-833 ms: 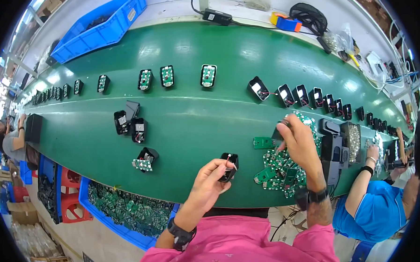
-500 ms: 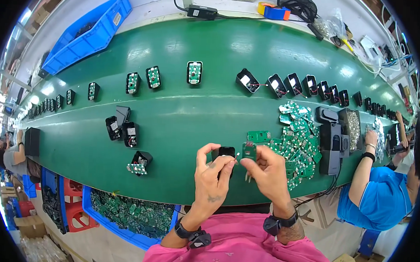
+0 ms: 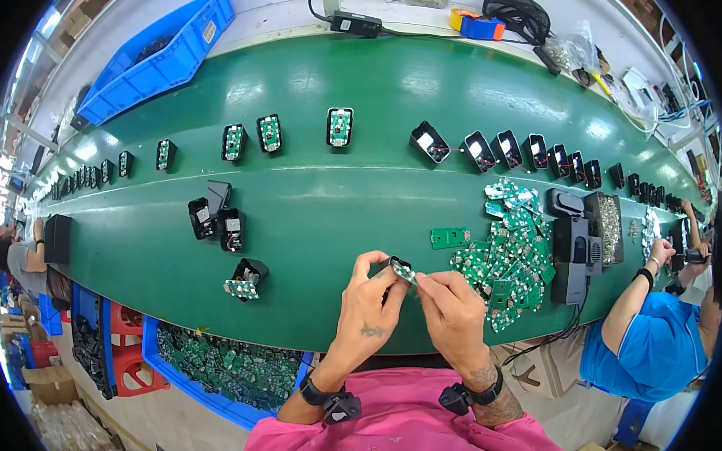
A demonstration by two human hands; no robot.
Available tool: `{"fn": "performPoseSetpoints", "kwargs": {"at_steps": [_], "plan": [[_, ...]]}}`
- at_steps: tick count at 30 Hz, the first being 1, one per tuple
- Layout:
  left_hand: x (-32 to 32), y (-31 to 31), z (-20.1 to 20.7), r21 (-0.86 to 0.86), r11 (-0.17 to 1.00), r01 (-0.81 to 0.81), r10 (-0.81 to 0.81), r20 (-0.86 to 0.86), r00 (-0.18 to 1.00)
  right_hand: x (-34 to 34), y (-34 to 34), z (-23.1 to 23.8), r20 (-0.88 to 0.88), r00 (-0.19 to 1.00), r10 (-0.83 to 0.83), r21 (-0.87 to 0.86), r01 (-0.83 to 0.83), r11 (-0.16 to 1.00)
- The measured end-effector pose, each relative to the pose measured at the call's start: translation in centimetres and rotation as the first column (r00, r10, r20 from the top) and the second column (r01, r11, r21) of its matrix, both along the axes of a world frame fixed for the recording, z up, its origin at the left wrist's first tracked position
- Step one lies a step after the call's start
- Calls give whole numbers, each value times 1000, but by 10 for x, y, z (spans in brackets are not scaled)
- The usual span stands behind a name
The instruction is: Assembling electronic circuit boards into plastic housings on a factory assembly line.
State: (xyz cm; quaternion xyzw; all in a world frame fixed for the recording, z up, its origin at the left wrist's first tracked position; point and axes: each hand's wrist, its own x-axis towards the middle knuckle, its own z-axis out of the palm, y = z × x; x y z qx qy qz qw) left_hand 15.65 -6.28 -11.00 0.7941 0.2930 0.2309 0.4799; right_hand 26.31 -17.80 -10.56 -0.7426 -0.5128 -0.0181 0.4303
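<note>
We see both hands brought close together over the near edge of the green workbench [image 3: 314, 199]. The left hand [image 3: 364, 310] is wrapped around a small black plastic housing [image 3: 386, 267], mostly hidden by its fingers. The right hand [image 3: 456, 306] pinches the near end of a small green circuit board [image 3: 403, 270] between thumb and forefinger. That board lies tilted at the housing's open mouth, between the two hands; we cannot tell how far it sits inside.

Just right of the right hand we find a loose heap of green circuit boards [image 3: 511, 260], with a single flat board [image 3: 450, 238] beside it, beyond the right knuckles. Past the heap stand a dark grey device [image 3: 569, 259] and a box of small metal parts [image 3: 608, 228].

Left of the left hand we see a housing [image 3: 253, 269] with a board [image 3: 241, 289] leaning at its mouth, and farther out a cluster of black housings [image 3: 231, 229]. Beyond both hands runs a row: board-filled housings [image 3: 339, 128] toward the left, open housings [image 3: 479, 152] with red wires toward the right.
</note>
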Motion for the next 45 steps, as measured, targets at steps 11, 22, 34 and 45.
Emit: {"fn": "performPoseSetpoints", "kwargs": {"at_steps": [11, 22, 34, 45], "plan": [[-2, -2, -5, -662, 719, 213, 59, 364, 930, 5, -11, -7, 23, 996, 82, -8, -82, 997], [-6, -14, -8, -601, 780, 171, 74, 361, 930, 4, 7, -3, -536, 843, 48, 118, 19, 993], [3, -29, -6, -318, 947, -36, 121, 253, 960, -15, 3, 3, -82, 988, -130, 51, 135, 990], [-16, -15, 22, 13, 1000, 28, -31, 261, 965, 4, 2, 44, -171, 970, 174, -2, -177, 984]]}}
